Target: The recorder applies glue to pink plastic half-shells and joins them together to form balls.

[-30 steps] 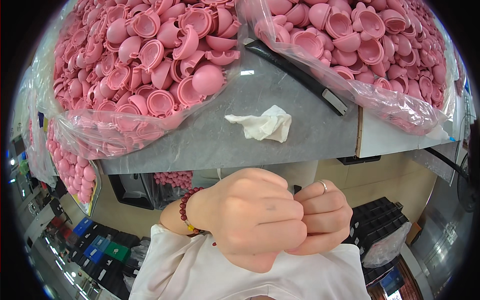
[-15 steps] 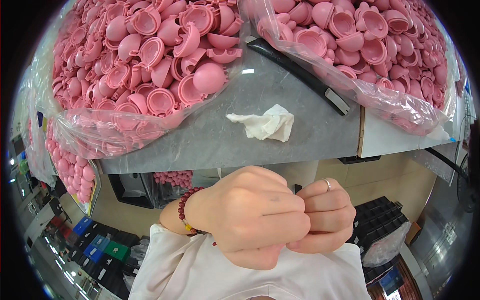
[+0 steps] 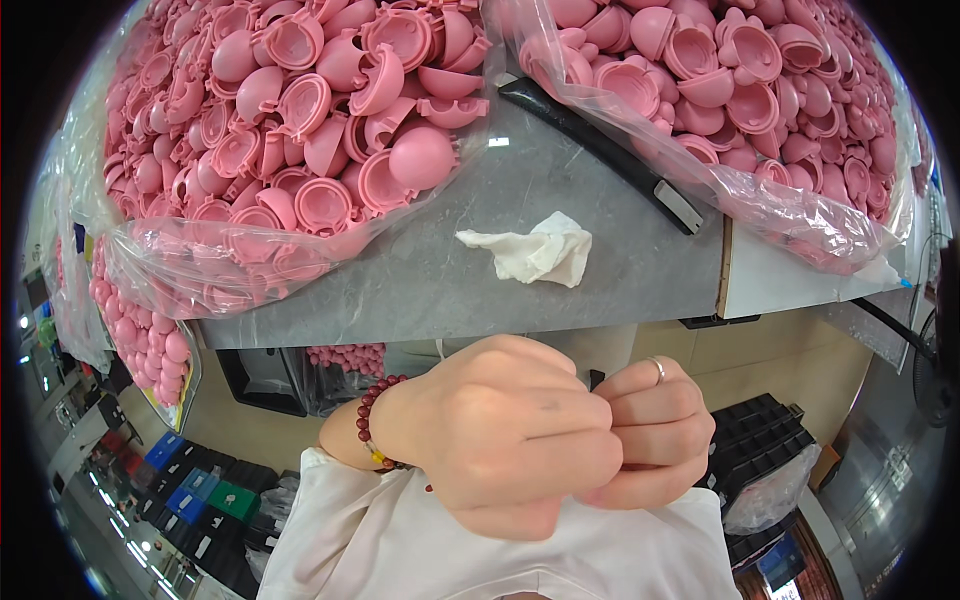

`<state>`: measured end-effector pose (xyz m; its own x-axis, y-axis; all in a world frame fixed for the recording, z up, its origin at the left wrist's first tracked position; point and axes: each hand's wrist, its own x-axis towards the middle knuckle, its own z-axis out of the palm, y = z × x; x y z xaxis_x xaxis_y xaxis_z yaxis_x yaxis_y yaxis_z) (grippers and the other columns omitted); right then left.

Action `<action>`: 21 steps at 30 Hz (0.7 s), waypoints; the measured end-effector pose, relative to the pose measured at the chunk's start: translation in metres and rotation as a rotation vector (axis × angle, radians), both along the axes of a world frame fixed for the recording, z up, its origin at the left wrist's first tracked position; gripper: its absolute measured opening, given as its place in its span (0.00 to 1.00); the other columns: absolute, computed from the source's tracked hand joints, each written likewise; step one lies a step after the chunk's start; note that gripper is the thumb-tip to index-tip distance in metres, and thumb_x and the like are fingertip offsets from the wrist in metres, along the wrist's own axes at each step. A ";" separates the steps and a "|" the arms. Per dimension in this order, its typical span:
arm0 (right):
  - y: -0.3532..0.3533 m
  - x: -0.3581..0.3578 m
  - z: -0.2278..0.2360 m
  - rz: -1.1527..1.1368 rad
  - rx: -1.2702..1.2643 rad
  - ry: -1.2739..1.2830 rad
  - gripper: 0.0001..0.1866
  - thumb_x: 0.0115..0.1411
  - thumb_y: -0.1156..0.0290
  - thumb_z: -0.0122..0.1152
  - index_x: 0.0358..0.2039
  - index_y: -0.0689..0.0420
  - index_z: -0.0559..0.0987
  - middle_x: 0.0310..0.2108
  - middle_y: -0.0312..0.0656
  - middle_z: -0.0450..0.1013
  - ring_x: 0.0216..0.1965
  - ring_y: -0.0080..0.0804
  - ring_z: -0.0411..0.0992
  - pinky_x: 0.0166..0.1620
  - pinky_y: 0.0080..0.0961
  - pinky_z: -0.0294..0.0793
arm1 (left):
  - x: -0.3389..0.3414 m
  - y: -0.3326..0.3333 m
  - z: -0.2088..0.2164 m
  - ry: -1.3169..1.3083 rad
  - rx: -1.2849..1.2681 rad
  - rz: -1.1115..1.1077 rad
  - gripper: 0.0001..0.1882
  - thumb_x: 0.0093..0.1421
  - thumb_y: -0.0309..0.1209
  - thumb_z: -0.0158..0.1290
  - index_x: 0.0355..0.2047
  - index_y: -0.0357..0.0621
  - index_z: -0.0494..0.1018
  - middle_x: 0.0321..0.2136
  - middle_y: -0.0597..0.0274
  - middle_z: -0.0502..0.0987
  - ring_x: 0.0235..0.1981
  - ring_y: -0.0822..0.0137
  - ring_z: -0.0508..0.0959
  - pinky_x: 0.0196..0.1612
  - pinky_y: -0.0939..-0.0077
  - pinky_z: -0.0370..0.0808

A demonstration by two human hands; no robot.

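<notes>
Both my hands are held together in front of my white top, just off the near edge of the table. My left hand (image 3: 515,435), with a dark red bead bracelet (image 3: 364,420) at the wrist, has its fingers curled in and its back toward me. Against its knuckles is my right hand (image 3: 660,430), also closed, with a ring (image 3: 659,370) on one finger. Anything inside the fingers is hidden. Beyond them a crumpled white cloth (image 3: 540,255) lies on the grey tabletop (image 3: 420,270).
Heaps of pink plastic half-shells (image 3: 325,205) fill a clear bag at the left, and more pink shells (image 3: 755,105) lie in a bag (image 3: 780,215) at the right. A black strip-shaped tool with a metal end (image 3: 600,150) rests between them. Black crates (image 3: 755,450) stand at the lower right.
The hands keep the same closed pose, with barely any movement. The table and the things on it have shifted very slightly in the view.
</notes>
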<state>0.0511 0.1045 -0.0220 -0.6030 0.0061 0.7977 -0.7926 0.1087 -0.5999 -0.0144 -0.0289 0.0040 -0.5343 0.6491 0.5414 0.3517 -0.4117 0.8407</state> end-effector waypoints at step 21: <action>-0.001 -0.003 0.002 -0.018 -0.056 0.011 0.09 0.35 0.81 0.61 0.22 0.56 0.79 0.22 0.37 0.68 0.22 0.26 0.64 0.22 0.18 0.64 | 0.002 -0.004 -0.001 0.040 -0.009 0.053 0.02 0.32 0.25 0.44 0.11 0.40 0.64 0.08 0.68 0.57 0.06 0.71 0.52 0.11 0.79 0.47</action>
<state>0.0480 0.1031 -0.0205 -0.5939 0.0617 0.8022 -0.7971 0.0900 -0.5971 -0.0119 -0.0329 0.0025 -0.5463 0.6252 0.5574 0.4064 -0.3840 0.8291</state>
